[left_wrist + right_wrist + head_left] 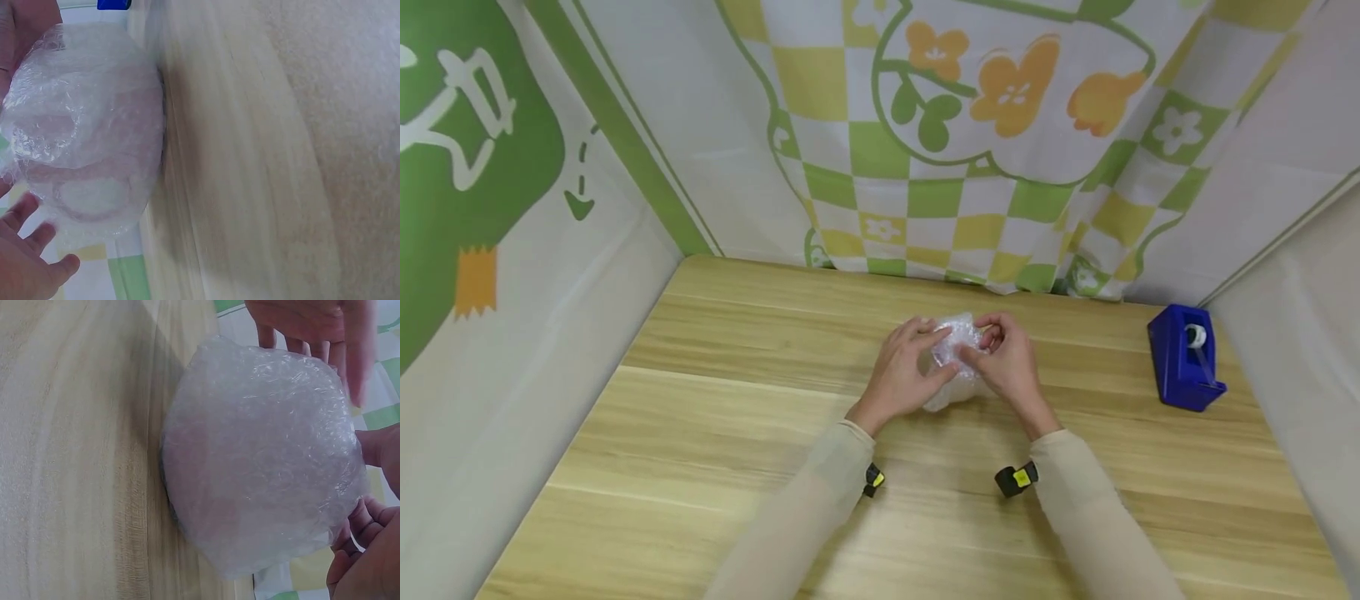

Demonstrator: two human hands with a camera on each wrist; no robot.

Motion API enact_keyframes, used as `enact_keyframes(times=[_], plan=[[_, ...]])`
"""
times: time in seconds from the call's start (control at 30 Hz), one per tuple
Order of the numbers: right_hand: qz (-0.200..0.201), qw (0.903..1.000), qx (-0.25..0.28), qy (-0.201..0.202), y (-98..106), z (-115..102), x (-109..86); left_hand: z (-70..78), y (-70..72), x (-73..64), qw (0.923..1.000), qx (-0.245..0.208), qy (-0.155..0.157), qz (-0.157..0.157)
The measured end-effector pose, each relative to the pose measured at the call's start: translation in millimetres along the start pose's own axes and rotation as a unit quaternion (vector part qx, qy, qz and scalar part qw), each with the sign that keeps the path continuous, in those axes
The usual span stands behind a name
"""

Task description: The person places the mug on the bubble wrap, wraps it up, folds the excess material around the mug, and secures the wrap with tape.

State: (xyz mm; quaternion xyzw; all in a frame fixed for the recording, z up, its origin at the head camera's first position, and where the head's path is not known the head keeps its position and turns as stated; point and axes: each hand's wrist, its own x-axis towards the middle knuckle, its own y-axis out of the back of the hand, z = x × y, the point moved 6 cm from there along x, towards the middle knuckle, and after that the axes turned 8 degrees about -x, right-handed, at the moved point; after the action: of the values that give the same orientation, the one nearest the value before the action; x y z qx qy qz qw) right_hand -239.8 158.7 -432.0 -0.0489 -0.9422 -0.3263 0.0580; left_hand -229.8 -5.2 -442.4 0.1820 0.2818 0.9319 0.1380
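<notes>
A rounded bundle of clear bubble wrap [953, 393] stands on the wooden table between both hands. Through the layers in the right wrist view, a pinkish shape shows inside the bundle [250, 456]; its kind is blurred by the wrap. At the left side, my left hand [901, 367] rests against the wrap with fingers spread and fairly straight, the thumb laid toward the top. My right hand [1011, 362] pinches the upper right edge of the wrap between thumb and curled fingers. Loose film [47, 125] bunches at the top in the left wrist view.
A blue tape dispenser [1183, 358] with a roll of clear tape stands at the table's right side. Behind the wooden table [700, 433] hangs a checked green and yellow cloth [940, 200]. Pale fabric walls rise along both sides.
</notes>
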Motion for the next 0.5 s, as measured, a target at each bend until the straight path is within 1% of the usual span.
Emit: enact_keyframes(times=[0.17, 0.33, 0.4, 0.5], plan=[[-0.018, 0.9998, 0.004, -0.008, 1.3, 2.6, 0.7, -0.1, -2.7, -1.2, 1.0, 0.004, 0.001, 0.001], [-0.05, 0.9982, 0.028, -0.017, 2.6, 4.0, 1.7, 1.3, -5.1, -1.9, 0.9997, 0.016, -0.013, 0.013], [-0.054, 0.9981, 0.025, -0.014, 2.5, 3.1, 2.1, 2.0, -6.0, -1.7, 0.9992, 0.028, -0.024, 0.017], [-0.047, 0.9988, 0.009, -0.004, 1.2, 1.2, 2.7, 2.3, -6.6, -2.1, 0.9985, 0.039, -0.033, 0.02]])
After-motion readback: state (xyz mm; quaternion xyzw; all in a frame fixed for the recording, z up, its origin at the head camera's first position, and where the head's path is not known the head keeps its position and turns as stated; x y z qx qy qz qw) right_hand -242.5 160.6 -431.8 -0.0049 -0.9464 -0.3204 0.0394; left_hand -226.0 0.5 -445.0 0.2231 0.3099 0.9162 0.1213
